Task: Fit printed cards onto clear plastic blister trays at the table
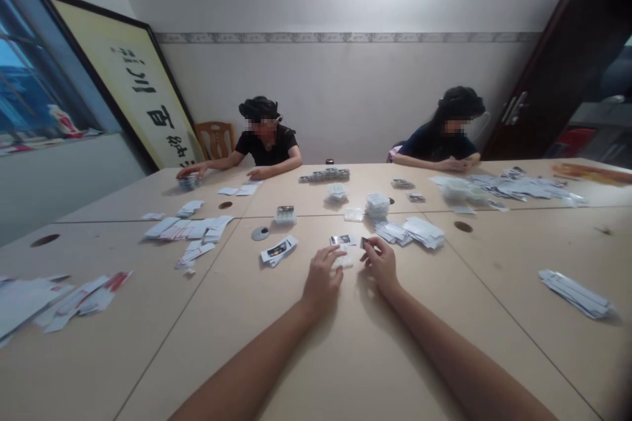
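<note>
My left hand (322,281) rests on the table with its fingers curled over the near-left edge of a small clear plastic case (348,258). Just to its right, my right hand (381,264) pinches a small dark card (364,243) between thumb and fingertips, apart from the case. Behind the case lies a white slip with a dark printed picture (342,239). Left of my hands is a small stack of similar printed slips (279,250). What lies under my left fingers is hidden.
Stacked clear cases (377,205) and white paper slips (423,231) lie beyond my right hand. More paper piles (190,229) spread at left, and a strip bundle (577,293) at right. A grey cable-hole cover (260,233) sits in the table. Two people (269,145) sit opposite.
</note>
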The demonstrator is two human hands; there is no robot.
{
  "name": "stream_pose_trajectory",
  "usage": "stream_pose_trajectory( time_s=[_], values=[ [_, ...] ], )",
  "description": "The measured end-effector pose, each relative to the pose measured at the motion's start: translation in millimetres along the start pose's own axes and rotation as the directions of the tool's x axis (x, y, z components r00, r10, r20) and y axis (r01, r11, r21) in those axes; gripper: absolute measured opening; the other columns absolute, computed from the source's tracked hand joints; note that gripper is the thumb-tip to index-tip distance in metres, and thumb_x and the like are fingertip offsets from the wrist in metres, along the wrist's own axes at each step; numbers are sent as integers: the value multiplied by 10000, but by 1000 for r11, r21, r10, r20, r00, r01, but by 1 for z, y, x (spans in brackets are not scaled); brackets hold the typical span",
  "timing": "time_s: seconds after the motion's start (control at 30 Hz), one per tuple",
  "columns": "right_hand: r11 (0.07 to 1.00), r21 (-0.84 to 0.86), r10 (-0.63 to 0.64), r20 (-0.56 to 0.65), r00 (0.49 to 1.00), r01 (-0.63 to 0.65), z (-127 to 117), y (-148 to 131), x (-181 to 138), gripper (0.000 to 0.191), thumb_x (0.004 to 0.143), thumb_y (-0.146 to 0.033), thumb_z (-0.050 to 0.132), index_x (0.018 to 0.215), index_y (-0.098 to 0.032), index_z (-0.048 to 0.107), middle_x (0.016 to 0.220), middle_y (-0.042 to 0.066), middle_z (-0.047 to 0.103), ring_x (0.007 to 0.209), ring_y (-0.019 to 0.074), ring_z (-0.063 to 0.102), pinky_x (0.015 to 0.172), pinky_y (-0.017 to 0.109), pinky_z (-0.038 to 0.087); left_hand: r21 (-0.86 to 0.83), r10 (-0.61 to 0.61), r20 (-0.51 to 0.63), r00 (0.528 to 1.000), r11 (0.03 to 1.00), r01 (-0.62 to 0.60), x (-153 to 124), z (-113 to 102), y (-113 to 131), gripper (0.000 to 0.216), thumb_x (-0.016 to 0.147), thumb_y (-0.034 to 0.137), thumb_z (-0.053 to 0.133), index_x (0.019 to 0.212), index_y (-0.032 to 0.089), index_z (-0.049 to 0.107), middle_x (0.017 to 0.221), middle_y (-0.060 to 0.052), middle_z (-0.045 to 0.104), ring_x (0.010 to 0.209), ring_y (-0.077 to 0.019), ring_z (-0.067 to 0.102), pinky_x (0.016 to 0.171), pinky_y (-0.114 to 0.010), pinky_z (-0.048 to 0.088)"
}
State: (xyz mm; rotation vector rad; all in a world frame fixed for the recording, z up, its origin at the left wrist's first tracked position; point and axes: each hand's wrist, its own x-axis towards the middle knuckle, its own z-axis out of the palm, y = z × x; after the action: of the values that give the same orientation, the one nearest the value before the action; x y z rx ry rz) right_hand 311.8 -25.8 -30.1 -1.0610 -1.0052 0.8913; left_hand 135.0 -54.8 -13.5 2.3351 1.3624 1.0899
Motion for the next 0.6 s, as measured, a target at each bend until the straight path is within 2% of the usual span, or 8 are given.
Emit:
stream_pose_trajectory(
  time_s=[0.07,0.1,0.17,0.23,0.3,0.4,0.5,0.6],
  values=[
    [1000,-14,-16,-50,999,15,-2,3,1,384,732,-468,720,986,-193,632,780,10,679,607,162,668,482,234,511,8,-50,-8,999,999,51,3,-3,-7,413,856,74,524,1237,179,639,1351,-119,640,1312,-254,550,1152,-482,413],
    [1000,-20,-18,-58,998,17,-2,5,1,476,733,-451,719,1126,-207,605,868,25,705,687,178,698,546,258,557,16,-74,-6,997,997,74,5,-4,-10,431,865,91,524,1279,172,611,1376,-123,622,1339,-256,527,1171,-484,387],
    [1000,-31,-7,-43,999,5,-1,6,-1,700,739,-426,719,1367,-241,472,1002,58,734,794,206,731,664,321,611,39,-129,7,992,991,128,7,-4,-18,503,862,143,565,1365,138,538,1439,-153,569,1390,-278,476,1195,-497,349],
    [999,-45,13,-13,1000,-14,1,5,-5,841,749,-405,717,1487,-251,344,1065,94,752,846,235,751,759,387,625,66,-180,36,983,982,177,9,-3,-23,637,831,222,651,1429,102,468,1505,-194,499,1437,-313,424,1202,-509,336],
    [997,-68,30,13,999,-29,3,3,-10,897,751,-374,723,1530,-245,299,1104,125,762,917,264,761,870,445,606,98,-222,73,972,972,214,10,0,-25,760,796,295,714,1469,93,424,1559,-219,432,1476,-342,370,1207,-521,324],
    [994,-97,46,52,998,-40,6,-1,-16,898,745,-337,741,1537,-256,326,1178,145,754,1059,295,743,1005,493,544,148,-267,111,957,957,250,14,3,-25,802,793,375,728,1488,120,419,1601,-216,373,1506,-361,316,1216,-535,294],
    [993,-106,61,80,995,-53,7,-4,-19,866,757,-371,743,1524,-261,355,1267,169,719,1130,311,720,1032,507,524,183,-284,139,949,949,257,19,2,-23,798,788,449,735,1473,145,460,1591,-199,389,1489,-373,331,1208,-540,297],
    [992,-102,81,75,994,-73,7,-5,-19,881,770,-438,731,1524,-230,326,1337,216,670,1146,321,713,1022,508,529,198,-284,165,945,948,250,22,-1,-22,767,786,452,738,1447,143,501,1561,-194,415,1464,-370,359,1200,-527,312]
  ],
)
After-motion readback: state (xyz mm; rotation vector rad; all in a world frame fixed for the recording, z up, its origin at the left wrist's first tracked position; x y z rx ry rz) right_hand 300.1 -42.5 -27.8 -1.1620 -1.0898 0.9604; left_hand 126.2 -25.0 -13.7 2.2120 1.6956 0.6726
